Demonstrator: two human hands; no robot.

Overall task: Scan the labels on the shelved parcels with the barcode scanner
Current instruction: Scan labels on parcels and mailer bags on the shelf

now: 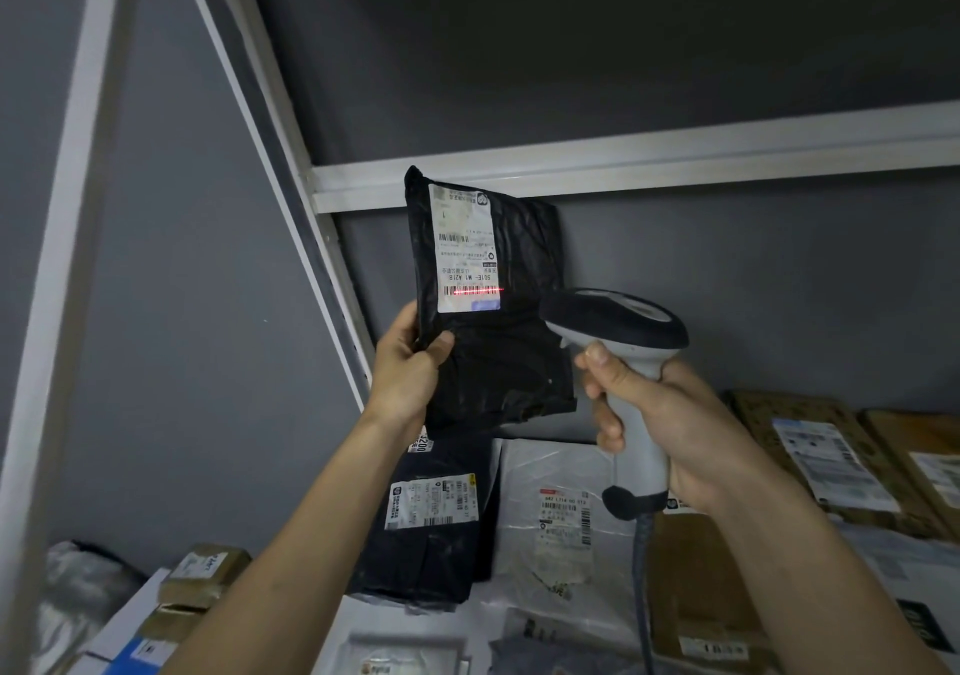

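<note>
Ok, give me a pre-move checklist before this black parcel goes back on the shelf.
1. Left hand grips the black parcel by its lower edge: ok.
2. Right hand holds the scanner: ok.
3. Red scan line lies on the label barcode: ok.
4. Line spans the whole barcode: not ok, it overshoots right.
5. Read confirmed: cannot tell.
6. Shelf spot below free: not ok, parcels lie there.

We saw a black plastic parcel (488, 305) held upright above the shelf, its white label (465, 248) upside down, a red scan line across the lower barcode. Just right of it the grey barcode scanner (618, 341) pointed at that label, its cable hanging down.
</note>
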